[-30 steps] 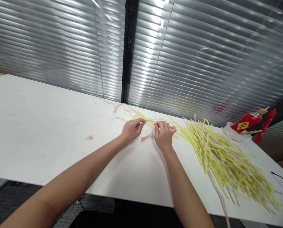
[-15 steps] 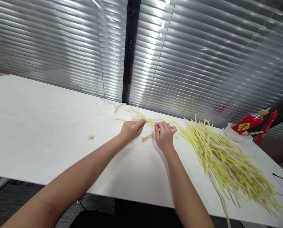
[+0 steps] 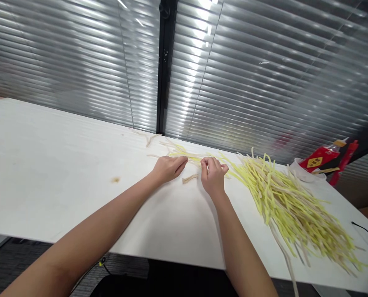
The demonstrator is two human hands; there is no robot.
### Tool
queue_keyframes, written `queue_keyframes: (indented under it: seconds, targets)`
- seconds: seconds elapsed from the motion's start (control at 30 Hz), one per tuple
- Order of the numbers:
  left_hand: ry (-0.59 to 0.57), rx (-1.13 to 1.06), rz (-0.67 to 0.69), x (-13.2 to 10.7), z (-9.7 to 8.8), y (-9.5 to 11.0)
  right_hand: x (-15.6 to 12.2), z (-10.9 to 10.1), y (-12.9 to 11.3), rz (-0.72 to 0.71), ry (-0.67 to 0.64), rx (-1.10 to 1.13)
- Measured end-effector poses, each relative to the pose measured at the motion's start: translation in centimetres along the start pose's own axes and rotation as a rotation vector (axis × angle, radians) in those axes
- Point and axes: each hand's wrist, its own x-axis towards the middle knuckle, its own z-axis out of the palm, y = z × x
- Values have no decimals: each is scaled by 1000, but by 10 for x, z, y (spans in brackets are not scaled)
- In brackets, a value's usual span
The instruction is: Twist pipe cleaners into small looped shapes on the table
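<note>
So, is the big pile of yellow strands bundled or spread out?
Spread out: the yellow strands lie loose and fanned across the table, with no tie visible.

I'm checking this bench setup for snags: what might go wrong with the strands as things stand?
The big pile of yellow and beige strands trails over the near edge of the white table, so some may slide off. The left hand and right hand pinch one thin strand between them; a hard pull might snap it. The short loose piece could be brushed away.
</note>
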Motion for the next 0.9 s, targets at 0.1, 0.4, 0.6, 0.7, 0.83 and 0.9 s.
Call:
queue_keyframes:
  seconds: [0.1,0.4,0.6,0.7,0.83,0.9]
  targets:
    - [23,54,73,0,-1,-3,0,0,0,-17,7,-22]
    - [81,126,186,0,-3,-9,-1,1,-1,-27,-11,-16]
    - [52,102,175,0,-3,-11,-1,2,-1,-34,-32,-12]
    - [15,90,198,1,-4,-11,-1,2,0,-17,-29,-6]
    - [10,136,238,3,-6,-11,-1,1,0,-10,-33,-11]
    - [31,166,253,3,-7,-12,-1,2,0,-13,-41,-16]
